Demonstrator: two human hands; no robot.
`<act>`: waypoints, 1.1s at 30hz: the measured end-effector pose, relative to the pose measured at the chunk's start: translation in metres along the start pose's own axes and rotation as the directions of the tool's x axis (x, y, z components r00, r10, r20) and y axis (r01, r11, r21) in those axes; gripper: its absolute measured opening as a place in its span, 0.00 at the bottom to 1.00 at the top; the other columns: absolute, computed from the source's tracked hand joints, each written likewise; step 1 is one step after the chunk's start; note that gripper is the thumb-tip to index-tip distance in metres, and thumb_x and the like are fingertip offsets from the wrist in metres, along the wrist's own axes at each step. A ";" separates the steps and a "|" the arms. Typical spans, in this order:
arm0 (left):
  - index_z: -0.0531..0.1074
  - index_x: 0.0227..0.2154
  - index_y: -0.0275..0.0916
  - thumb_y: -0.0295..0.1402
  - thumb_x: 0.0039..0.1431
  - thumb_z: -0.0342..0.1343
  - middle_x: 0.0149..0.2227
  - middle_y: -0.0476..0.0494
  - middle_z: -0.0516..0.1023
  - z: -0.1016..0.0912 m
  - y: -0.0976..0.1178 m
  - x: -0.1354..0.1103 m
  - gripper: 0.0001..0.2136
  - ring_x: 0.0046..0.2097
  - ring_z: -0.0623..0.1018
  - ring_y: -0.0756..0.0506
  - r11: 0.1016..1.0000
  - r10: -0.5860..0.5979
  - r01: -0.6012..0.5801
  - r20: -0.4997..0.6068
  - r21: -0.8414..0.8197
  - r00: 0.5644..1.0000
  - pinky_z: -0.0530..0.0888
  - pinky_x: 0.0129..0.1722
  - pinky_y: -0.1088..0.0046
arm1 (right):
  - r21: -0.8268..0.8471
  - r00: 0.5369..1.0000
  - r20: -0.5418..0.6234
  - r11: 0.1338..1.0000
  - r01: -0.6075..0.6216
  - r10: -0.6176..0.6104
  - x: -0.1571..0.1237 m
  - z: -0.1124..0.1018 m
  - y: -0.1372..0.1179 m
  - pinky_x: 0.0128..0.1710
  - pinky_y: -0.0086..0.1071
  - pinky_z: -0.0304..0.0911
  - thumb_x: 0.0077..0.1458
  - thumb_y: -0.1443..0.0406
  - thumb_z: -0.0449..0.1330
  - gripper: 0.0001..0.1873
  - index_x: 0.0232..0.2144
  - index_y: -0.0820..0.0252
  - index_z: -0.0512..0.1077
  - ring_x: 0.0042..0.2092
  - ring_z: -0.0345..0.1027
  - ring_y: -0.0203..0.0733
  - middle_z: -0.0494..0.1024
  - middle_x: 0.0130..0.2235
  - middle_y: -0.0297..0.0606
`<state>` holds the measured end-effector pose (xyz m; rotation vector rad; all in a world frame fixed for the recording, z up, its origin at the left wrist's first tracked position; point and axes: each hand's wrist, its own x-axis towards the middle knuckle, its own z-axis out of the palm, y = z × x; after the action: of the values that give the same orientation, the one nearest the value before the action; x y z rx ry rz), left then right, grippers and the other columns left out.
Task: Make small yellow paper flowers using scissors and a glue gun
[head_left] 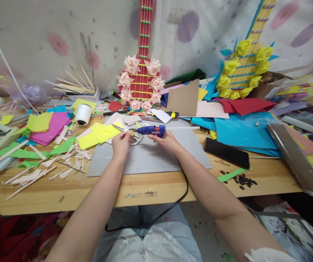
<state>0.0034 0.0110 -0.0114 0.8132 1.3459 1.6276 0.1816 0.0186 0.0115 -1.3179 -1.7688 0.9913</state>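
Observation:
My right hand (169, 142) is wrapped round a blue glue gun (151, 130), its nozzle pointing left and a clear glue stick (185, 127) jutting from its back. My left hand (120, 146) pinches a small yellow piece (132, 133) just left of the nozzle; its exact shape is too small to tell. Both hands are above a grey cutting mat (148, 162). Scissors (120, 127) lie behind my left hand, partly hidden by it and the glue gun. Yellow paper sheets (97, 135) are to its left.
Paper scraps (71, 160) litter the left side. A white roll (83, 114) stands behind. A red paper guitar (142, 82) and a yellow one (243, 71) lean at the back. A phone (226, 153) and dark beads (243, 181) lie right. The black cord (172, 205) hangs over the edge.

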 end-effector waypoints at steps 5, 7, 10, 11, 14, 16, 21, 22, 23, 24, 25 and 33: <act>0.75 0.24 0.34 0.35 0.39 0.59 0.24 0.47 0.76 -0.001 0.000 0.000 0.09 0.29 0.75 0.47 1.000 0.000 0.000 0.002 0.000 1.000 0.72 0.32 0.70 | 0.002 1.000 -0.007 1.000 -0.005 0.005 0.000 0.001 -0.001 0.25 0.27 0.56 0.41 0.47 0.58 0.23 0.27 0.62 0.72 0.24 0.61 0.32 0.71 0.21 0.33; 0.75 0.24 0.34 0.35 0.39 0.59 0.24 0.47 0.76 0.000 0.000 0.000 0.09 0.29 0.75 0.48 1.000 0.001 -0.001 0.006 0.000 1.000 0.72 0.32 0.70 | -0.007 1.000 -0.001 1.000 -0.016 0.016 0.001 0.001 -0.001 0.25 0.26 0.56 0.41 0.46 0.58 0.24 0.25 0.63 0.71 0.23 0.61 0.33 0.70 0.21 0.34; 0.75 0.24 0.34 0.35 0.39 0.59 0.23 0.47 0.76 0.000 0.000 0.000 0.09 0.29 0.75 0.48 1.000 0.011 -0.011 0.011 0.002 1.000 0.72 0.32 0.70 | -0.013 1.000 0.002 1.000 -0.027 0.027 0.001 0.000 -0.001 0.25 0.26 0.56 0.41 0.46 0.58 0.24 0.25 0.63 0.71 0.23 0.61 0.32 0.71 0.21 0.34; 0.75 0.24 0.34 0.35 0.39 0.59 0.23 0.47 0.76 0.000 0.000 0.000 0.09 0.29 0.75 0.48 1.000 0.014 -0.014 0.012 0.001 1.000 0.72 0.32 0.71 | -0.012 1.000 0.006 1.000 -0.027 0.027 0.001 0.000 -0.001 0.25 0.26 0.56 0.41 0.46 0.58 0.24 0.25 0.63 0.71 0.23 0.61 0.32 0.71 0.21 0.34; 0.75 0.24 0.34 0.34 0.39 0.60 0.23 0.47 0.76 0.000 0.000 0.000 0.09 0.29 0.75 0.47 1.000 0.010 -0.010 0.008 -0.007 1.000 0.71 0.32 0.71 | -0.015 0.999 0.019 1.000 -0.027 0.028 0.001 0.000 -0.001 0.24 0.26 0.55 0.41 0.46 0.58 0.24 0.25 0.63 0.71 0.23 0.60 0.31 0.71 0.21 0.33; 0.75 0.24 0.34 0.34 0.39 0.60 0.23 0.47 0.76 0.001 0.001 -0.001 0.09 0.29 0.75 0.47 1.000 0.003 -0.003 0.004 -0.015 1.000 0.71 0.31 0.71 | -0.018 0.999 0.025 0.999 -0.031 0.031 0.000 -0.001 -0.001 0.24 0.26 0.55 0.41 0.47 0.58 0.23 0.26 0.62 0.71 0.22 0.59 0.31 0.70 0.21 0.33; 0.75 0.24 0.34 0.33 0.39 0.59 0.23 0.48 0.75 0.002 0.004 -0.003 0.08 0.29 0.75 0.48 1.000 -0.006 0.006 -0.012 -0.017 1.000 0.71 0.30 0.72 | -0.007 0.998 0.054 1.000 -0.022 0.023 0.000 -0.001 -0.001 0.23 0.26 0.55 0.41 0.47 0.58 0.23 0.26 0.62 0.71 0.21 0.58 0.30 0.70 0.21 0.33; 0.75 0.24 0.34 0.33 0.39 0.59 0.23 0.48 0.75 0.002 0.005 -0.003 0.08 0.29 0.75 0.48 1.000 -0.007 0.007 -0.015 -0.016 1.000 0.71 0.30 0.72 | -0.005 0.998 0.057 1.000 -0.019 0.019 0.000 -0.001 -0.001 0.23 0.26 0.55 0.41 0.47 0.58 0.23 0.25 0.62 0.71 0.21 0.58 0.30 0.70 0.21 0.33; 0.75 0.24 0.34 0.33 0.40 0.59 0.23 0.48 0.75 0.002 0.005 -0.003 0.08 0.28 0.75 0.48 1.000 -0.008 0.008 -0.019 -0.016 1.000 0.71 0.30 0.72 | -0.006 0.998 0.061 1.000 -0.018 0.019 0.000 -0.001 -0.001 0.23 0.26 0.55 0.41 0.47 0.58 0.23 0.25 0.62 0.71 0.21 0.58 0.30 0.70 0.21 0.33; 0.75 0.24 0.34 0.32 0.40 0.59 0.23 0.48 0.75 0.003 0.005 -0.003 0.08 0.29 0.75 0.48 1.000 -0.009 0.009 -0.022 -0.018 1.000 0.71 0.30 0.72 | -0.009 0.998 0.061 1.000 -0.019 0.020 0.000 -0.001 -0.001 0.23 0.26 0.55 0.41 0.47 0.58 0.23 0.25 0.62 0.71 0.21 0.57 0.30 0.69 0.21 0.33; 0.75 0.24 0.34 0.32 0.40 0.59 0.24 0.48 0.75 0.003 0.005 -0.003 0.08 0.29 0.75 0.48 1.000 -0.010 0.009 -0.024 -0.020 1.000 0.71 0.30 0.72 | -0.012 0.998 0.061 1.000 -0.020 0.020 0.000 -0.001 -0.001 0.23 0.26 0.55 0.41 0.47 0.58 0.23 0.25 0.62 0.71 0.21 0.57 0.30 0.69 0.21 0.33; 0.75 0.25 0.34 0.33 0.40 0.59 0.24 0.47 0.76 0.001 0.001 -0.001 0.08 0.30 0.76 0.47 1.000 -0.002 0.002 -0.019 -0.015 1.000 0.71 0.30 0.72 | -0.029 0.998 0.039 0.999 -0.043 0.044 0.000 -0.004 -0.001 0.23 0.27 0.54 0.40 0.46 0.58 0.23 0.25 0.62 0.71 0.21 0.58 0.31 0.69 0.20 0.32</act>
<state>0.0044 0.0106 -0.0098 0.7890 1.3460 1.6456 0.1842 0.0187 0.0143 -1.3681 -1.7965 1.0258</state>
